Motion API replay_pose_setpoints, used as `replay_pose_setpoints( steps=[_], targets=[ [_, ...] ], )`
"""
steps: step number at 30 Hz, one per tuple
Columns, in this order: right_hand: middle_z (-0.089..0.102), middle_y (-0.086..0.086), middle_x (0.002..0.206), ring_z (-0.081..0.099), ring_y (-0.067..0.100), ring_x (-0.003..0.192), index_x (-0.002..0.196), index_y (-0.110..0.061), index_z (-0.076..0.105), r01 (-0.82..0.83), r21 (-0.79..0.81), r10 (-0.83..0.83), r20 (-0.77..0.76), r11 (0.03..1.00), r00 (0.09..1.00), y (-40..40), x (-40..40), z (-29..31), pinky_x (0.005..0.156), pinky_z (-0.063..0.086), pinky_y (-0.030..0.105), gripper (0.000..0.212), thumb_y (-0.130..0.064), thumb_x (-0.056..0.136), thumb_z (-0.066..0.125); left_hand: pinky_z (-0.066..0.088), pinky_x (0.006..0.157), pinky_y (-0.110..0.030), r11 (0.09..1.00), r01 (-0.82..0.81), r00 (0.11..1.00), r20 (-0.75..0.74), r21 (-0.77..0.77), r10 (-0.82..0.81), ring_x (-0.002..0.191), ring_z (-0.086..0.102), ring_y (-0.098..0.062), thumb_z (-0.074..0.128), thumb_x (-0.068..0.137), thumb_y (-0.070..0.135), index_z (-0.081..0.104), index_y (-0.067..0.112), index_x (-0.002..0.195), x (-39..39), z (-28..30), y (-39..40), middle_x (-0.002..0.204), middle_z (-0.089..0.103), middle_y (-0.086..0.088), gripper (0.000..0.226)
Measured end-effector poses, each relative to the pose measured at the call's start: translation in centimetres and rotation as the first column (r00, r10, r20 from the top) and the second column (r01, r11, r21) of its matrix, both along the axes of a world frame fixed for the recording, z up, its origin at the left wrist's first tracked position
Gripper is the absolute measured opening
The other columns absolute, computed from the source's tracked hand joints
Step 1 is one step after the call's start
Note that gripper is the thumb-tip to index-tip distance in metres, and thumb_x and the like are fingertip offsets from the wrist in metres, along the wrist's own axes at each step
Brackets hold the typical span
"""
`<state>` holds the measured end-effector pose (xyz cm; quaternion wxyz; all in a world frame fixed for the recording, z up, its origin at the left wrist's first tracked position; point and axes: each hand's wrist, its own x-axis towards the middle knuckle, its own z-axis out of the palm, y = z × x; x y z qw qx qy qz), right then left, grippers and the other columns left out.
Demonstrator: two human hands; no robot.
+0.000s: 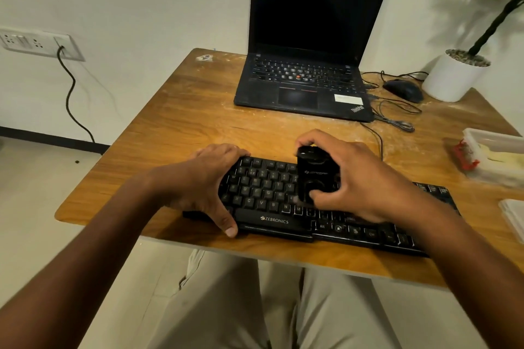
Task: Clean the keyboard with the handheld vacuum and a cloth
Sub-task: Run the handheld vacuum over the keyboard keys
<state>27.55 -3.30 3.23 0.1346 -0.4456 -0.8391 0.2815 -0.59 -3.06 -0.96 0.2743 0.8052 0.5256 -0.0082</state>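
On the keyboard (286,204), the right hand (360,181) grips the handheld vacuum (314,176); the left hand (204,184) clasps its end.

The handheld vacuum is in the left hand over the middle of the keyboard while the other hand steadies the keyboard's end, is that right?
Not quite. The head view shows the handheld vacuum gripped by the right hand, over the middle of the keyboard. The left hand steadies the keyboard's left end.

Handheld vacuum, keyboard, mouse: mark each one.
handheld vacuum (315,176), head view, on its black body.
keyboard (273,219), head view, on the front edge by the logo.
mouse (404,89), head view, on its back.
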Motion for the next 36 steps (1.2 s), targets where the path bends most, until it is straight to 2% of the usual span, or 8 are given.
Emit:
replay_pose_setpoints(
  steps=[3, 6, 10, 14, 19, 26, 33, 36],
  targets=[
    [0.063, -0.015, 0.103, 0.067, 0.006, 0.086, 0.12, -0.051, 0.045, 0.008, 0.054, -0.012, 0.079, 0.999, 0.997, 0.4, 0.8, 1.0, 0.065, 0.064, 0.03, 0.069, -0.013, 0.078, 0.085, 0.018, 0.115, -0.035, 1.0, -0.005, 1.0, 0.007, -0.005, 0.005, 0.127, 0.016, 0.0, 0.093, 0.047, 0.059, 0.014, 0.034, 0.155, 0.2, 0.2, -0.1, 0.15, 0.024, 0.017, 0.137],
    [0.061, -0.017, 0.105, 0.065, 0.004, 0.085, 0.122, -0.048, 0.045, 0.037, 0.105, -0.028, -0.084, 0.994, 0.996, 0.9, -1.0, 0.8, 0.059, 0.06, 0.02, 0.068, -0.014, 0.078, 0.085, 0.019, 0.117, -0.036, 1.0, -0.005, 1.0, 0.011, -0.004, 0.005, 0.128, 0.017, 0.0, 0.093, 0.046, 0.06, 0.015, 0.035, 0.155, 0.1, 0.3, -0.1, 0.149, 0.025, 0.017, 0.137],
    [0.061, -0.011, 0.1, 0.066, 0.011, 0.085, 0.123, -0.036, 0.047, -0.041, 0.084, 0.063, -0.272, 0.996, 0.96, 0.2, -4.4, -1.5, 0.059, 0.061, 0.028, 0.059, -0.012, 0.081, 0.08, 0.02, 0.116, -0.035, 1.0, 0.001, 1.0, 0.009, -0.001, -0.001, 0.124, 0.018, 0.002, 0.093, 0.048, 0.06, 0.015, 0.036, 0.153, 0.0, 0.3, -0.2, 0.145, 0.026, 0.018, 0.134],
    [0.061, -0.012, 0.098, 0.067, 0.013, 0.081, 0.12, -0.046, 0.045, -0.021, 0.019, 0.023, -0.11, 1.0, 0.994, 0.2, -2.5, -1.1, 0.062, 0.063, 0.032, 0.063, -0.011, 0.081, 0.081, 0.018, 0.117, -0.036, 1.0, 0.001, 1.0, 0.012, -0.005, -0.001, 0.126, 0.017, 0.001, 0.093, 0.047, 0.059, 0.014, 0.035, 0.155, 0.1, 0.2, -0.1, 0.147, 0.025, 0.017, 0.136],
    [0.061, -0.017, 0.101, 0.065, 0.004, 0.083, 0.119, -0.049, 0.046, -0.022, 0.051, 0.019, 0.072, 0.998, 0.997, 0.6, -0.3, 1.1, 0.059, 0.059, 0.019, 0.067, -0.014, 0.078, 0.084, 0.016, 0.116, -0.037, 1.0, -0.005, 1.0, 0.007, -0.012, 0.006, 0.124, 0.015, 0.003, 0.093, 0.047, 0.06, 0.011, 0.035, 0.156, 0.0, 0.2, -0.1, 0.15, 0.023, 0.017, 0.138],
    [0.061, -0.01, 0.098, 0.067, 0.012, 0.082, 0.123, -0.035, 0.047, -0.057, 0.08, 0.076, -0.257, 0.995, 0.963, 0.3, -4.9, -1.5, 0.058, 0.061, 0.029, 0.06, -0.01, 0.08, 0.081, 0.018, 0.113, -0.031, 1.0, 0.003, 1.0, 0.01, -0.004, -0.003, 0.12, 0.014, 0.006, 0.093, 0.05, 0.057, 0.012, 0.035, 0.155, 0.2, 0.4, -0.3, 0.145, 0.024, 0.018, 0.135],
    [0.065, -0.013, 0.101, 0.069, 0.01, 0.085, 0.117, -0.052, 0.045, 0.0, 0.019, 0.0, 0.038, 1.0, 0.999, 0.3, 0.6, 0.1, 0.066, 0.064, 0.031, 0.068, -0.012, 0.079, 0.084, 0.018, 0.116, -0.036, 1.0, -0.013, 1.0, 0.003, -0.019, 0.013, 0.125, 0.014, 0.001, 0.093, 0.044, 0.061, 0.011, 0.036, 0.155, 0.0, 0.1, 0.0, 0.15, 0.022, 0.017, 0.14],
    [0.064, -0.013, 0.103, 0.068, 0.008, 0.085, 0.12, -0.049, 0.046, 0.013, 0.069, -0.017, 0.054, 0.998, 0.998, 1.0, 1.0, 1.0, 0.064, 0.064, 0.034, 0.067, -0.014, 0.077, 0.085, 0.019, 0.118, -0.04, 1.0, -0.018, 1.0, 0.005, -0.025, 0.018, 0.131, 0.015, -0.003, 0.093, 0.044, 0.062, 0.012, 0.036, 0.155, -0.1, 0.0, -0.1, 0.151, 0.022, 0.017, 0.14]
  ],
)
